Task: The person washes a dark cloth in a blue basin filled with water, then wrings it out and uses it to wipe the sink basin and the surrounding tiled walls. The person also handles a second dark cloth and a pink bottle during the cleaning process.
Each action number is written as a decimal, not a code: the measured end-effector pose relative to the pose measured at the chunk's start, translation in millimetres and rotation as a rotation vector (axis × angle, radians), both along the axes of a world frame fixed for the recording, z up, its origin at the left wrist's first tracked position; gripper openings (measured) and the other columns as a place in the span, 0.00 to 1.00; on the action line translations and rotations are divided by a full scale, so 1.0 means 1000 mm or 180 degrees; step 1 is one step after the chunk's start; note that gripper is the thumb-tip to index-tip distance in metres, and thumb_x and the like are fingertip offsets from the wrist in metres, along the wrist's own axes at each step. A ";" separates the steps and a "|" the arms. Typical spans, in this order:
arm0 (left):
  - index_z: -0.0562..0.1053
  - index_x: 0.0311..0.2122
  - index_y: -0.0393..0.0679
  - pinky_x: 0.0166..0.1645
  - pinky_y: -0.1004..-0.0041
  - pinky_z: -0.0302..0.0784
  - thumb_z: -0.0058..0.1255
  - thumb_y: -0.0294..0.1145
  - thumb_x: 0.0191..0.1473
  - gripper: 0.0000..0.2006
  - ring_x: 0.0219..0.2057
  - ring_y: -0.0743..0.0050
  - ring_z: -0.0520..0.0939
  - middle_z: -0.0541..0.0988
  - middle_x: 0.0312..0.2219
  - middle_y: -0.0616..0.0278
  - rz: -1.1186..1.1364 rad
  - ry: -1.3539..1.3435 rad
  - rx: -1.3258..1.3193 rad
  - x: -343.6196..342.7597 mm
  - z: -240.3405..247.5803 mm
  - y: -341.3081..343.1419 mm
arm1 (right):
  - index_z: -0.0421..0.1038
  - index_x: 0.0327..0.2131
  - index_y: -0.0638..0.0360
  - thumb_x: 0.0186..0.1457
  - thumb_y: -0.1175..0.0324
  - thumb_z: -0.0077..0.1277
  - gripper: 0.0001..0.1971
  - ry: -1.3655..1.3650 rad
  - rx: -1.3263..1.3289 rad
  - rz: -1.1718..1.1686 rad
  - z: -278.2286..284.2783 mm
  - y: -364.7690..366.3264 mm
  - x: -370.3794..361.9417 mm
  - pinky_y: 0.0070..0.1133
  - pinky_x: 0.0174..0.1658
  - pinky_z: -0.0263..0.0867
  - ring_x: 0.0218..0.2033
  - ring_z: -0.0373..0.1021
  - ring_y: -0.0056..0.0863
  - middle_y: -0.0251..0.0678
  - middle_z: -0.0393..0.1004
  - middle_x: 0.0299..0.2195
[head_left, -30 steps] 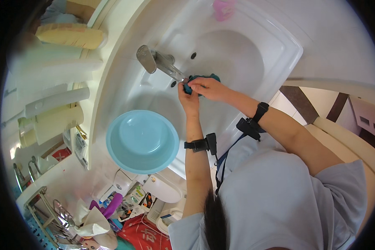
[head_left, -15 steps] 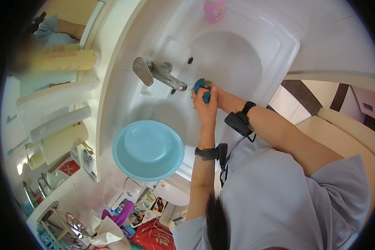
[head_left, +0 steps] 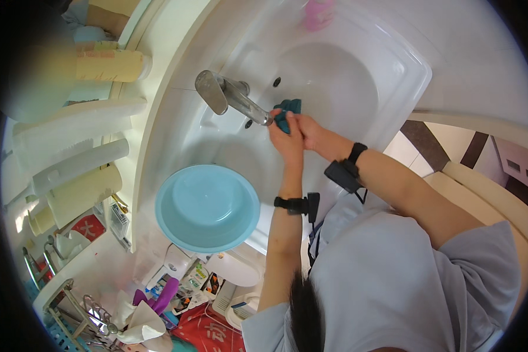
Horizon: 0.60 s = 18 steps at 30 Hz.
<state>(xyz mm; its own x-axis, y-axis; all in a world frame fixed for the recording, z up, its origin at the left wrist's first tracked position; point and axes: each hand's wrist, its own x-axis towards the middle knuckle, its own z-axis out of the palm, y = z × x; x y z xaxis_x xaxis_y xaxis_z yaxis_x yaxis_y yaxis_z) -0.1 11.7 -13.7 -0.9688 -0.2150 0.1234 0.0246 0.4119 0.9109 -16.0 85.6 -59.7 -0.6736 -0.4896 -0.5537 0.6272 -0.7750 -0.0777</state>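
A bunched teal cloth [head_left: 288, 111] is held over the white sink [head_left: 387, 88], close by the spout of the chrome tap [head_left: 234, 100]. My left hand [head_left: 287, 144] is closed on its near side, fingers bent round the fabric. From the right my right hand [head_left: 311, 132] presses against the left one and grips the cloth too; some of its fingers are hidden. Folds of the cloth stick up past the fingertips. Whether water runs from the tap I cannot tell.
A light blue basin [head_left: 208, 208] stands to the left of my arms, at the sink's near left. At the far rim is a pink bottle [head_left: 318, 14]. A shelf [head_left: 138, 117] with bottles lines the left; a red bag [head_left: 208, 325] and mixed items lie low left.
The cloth was squeezed into a small wad between my hands; now more of it shows, folded above the fingers. Both hands have shifted slightly, closer to the tap's spout.
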 end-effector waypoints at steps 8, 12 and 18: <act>0.70 0.32 0.36 0.35 0.66 0.68 0.53 0.35 0.51 0.11 0.32 0.52 0.73 0.71 0.28 0.49 -0.0095 -0.0096 -0.0441 -0.001 -0.029 -0.040 | 0.65 0.33 0.54 0.61 0.57 0.39 0.12 -0.0548 0.0596 -0.0081 0.010 -0.012 0.000 0.25 0.39 0.65 0.33 0.66 0.25 0.30 0.69 0.31; 0.67 0.25 0.37 0.32 0.64 0.69 0.56 0.38 0.48 0.15 0.27 0.50 0.72 0.70 0.25 0.53 -0.0833 -0.0024 -0.0352 0.023 0.010 -0.003 | 0.65 0.30 0.53 0.58 0.50 0.42 0.17 -0.0195 0.0274 0.0282 -0.034 0.013 -0.005 0.25 0.38 0.65 0.31 0.65 0.24 0.30 0.68 0.28; 0.69 0.25 0.36 0.31 0.63 0.68 0.53 0.33 0.50 0.10 0.25 0.49 0.72 0.71 0.22 0.51 -0.0270 0.0153 -0.0880 0.013 -0.013 0.002 | 0.66 0.38 0.55 0.60 0.58 0.41 0.12 -0.0286 0.0150 0.0202 -0.027 0.005 0.006 0.26 0.42 0.65 0.36 0.68 0.26 0.32 0.71 0.35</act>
